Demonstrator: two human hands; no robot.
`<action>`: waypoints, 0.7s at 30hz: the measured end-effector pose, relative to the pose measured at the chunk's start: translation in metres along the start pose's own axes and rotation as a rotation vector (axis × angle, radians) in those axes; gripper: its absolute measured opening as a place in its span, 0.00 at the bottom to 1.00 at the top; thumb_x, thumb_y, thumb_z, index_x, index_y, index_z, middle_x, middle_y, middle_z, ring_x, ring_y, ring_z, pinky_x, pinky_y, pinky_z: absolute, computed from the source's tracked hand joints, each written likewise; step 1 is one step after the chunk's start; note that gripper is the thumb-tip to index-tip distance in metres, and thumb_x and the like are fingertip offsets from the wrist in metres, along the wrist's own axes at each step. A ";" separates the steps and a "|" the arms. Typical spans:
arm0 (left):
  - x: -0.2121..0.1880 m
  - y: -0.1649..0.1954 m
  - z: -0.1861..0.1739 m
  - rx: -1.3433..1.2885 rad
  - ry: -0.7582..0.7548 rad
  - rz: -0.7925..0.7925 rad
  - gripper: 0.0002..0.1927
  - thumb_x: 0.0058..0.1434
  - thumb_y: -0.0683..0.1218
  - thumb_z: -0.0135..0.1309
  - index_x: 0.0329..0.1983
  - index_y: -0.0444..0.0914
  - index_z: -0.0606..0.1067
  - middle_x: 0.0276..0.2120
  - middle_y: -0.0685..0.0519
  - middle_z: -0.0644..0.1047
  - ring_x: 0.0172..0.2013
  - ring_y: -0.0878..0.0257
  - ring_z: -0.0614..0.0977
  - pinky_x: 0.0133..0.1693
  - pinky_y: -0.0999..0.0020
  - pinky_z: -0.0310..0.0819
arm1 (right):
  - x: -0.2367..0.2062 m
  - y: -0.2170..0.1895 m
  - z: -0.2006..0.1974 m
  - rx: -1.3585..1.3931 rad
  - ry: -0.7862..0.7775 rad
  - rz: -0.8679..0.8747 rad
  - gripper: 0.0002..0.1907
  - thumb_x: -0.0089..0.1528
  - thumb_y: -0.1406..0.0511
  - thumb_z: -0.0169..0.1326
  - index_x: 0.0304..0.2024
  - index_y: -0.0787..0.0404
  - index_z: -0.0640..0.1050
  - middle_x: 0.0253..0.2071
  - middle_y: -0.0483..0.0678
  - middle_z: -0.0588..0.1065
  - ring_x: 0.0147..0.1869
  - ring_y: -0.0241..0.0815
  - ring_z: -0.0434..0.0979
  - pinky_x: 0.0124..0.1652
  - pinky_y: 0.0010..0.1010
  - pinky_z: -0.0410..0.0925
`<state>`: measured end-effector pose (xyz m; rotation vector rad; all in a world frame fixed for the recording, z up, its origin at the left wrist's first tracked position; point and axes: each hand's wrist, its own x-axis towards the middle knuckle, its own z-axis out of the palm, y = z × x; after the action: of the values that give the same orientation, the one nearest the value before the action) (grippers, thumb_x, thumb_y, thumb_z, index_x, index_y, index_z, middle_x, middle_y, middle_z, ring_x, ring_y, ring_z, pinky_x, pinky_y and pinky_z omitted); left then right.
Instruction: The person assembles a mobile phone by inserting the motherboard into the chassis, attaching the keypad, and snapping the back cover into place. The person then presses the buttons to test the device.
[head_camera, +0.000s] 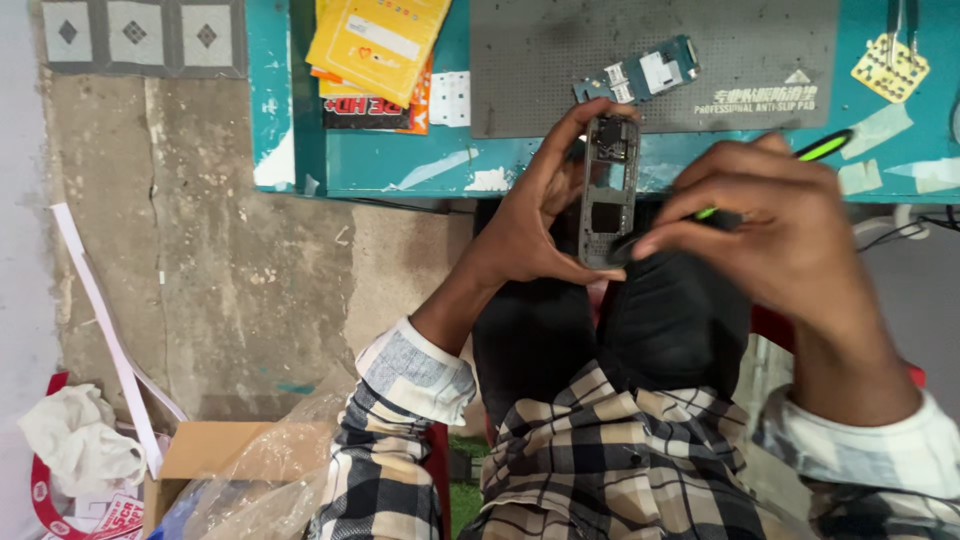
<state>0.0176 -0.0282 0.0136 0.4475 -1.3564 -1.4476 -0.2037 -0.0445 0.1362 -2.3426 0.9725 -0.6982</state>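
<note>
Bench (350, 165): teal, at 12 o'clock, grey mat (740, 40) on top, loose circuit board (640, 72) resting there, out of the way.
Right hand (780, 235): at 3 o'clock of the frame, fingers pinched tight on a green-handled tool (825, 147), tip angled in to work the frame's lower end.
Left hand (535, 220): clamped around the phone frame (608, 190), holding it upright over the lap, steady for the tool.

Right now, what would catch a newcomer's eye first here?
At centre, the left hand holds up a stripped grey phone frame, while the right hand brings a black and green tool to its lower end. Behind them, a circuit board lies on a grey anti-slip mat covering the teal bench.
</note>
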 end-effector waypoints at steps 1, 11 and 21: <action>0.000 0.000 0.003 0.005 0.013 0.002 0.68 0.46 0.39 0.81 0.80 0.49 0.46 0.76 0.54 0.56 0.75 0.58 0.62 0.78 0.55 0.57 | -0.003 0.001 0.003 0.017 -0.008 0.009 0.12 0.50 0.62 0.73 0.32 0.56 0.83 0.34 0.41 0.80 0.37 0.32 0.77 0.40 0.28 0.57; 0.000 -0.009 0.008 0.238 0.190 0.278 0.67 0.45 0.41 0.82 0.80 0.57 0.50 0.74 0.54 0.54 0.76 0.58 0.57 0.70 0.58 0.67 | -0.016 0.007 0.008 -0.005 0.022 0.144 0.10 0.52 0.64 0.72 0.30 0.60 0.83 0.32 0.43 0.80 0.33 0.34 0.77 0.35 0.30 0.63; -0.007 -0.018 0.004 0.450 0.122 0.343 0.68 0.47 0.44 0.83 0.80 0.59 0.47 0.74 0.51 0.54 0.75 0.50 0.59 0.73 0.57 0.70 | -0.009 0.009 0.004 -0.049 -0.045 0.057 0.12 0.48 0.63 0.74 0.27 0.60 0.84 0.29 0.44 0.80 0.30 0.37 0.75 0.34 0.37 0.60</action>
<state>0.0094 -0.0240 -0.0041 0.5486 -1.5724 -0.8206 -0.2112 -0.0426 0.1249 -2.3528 1.0426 -0.6034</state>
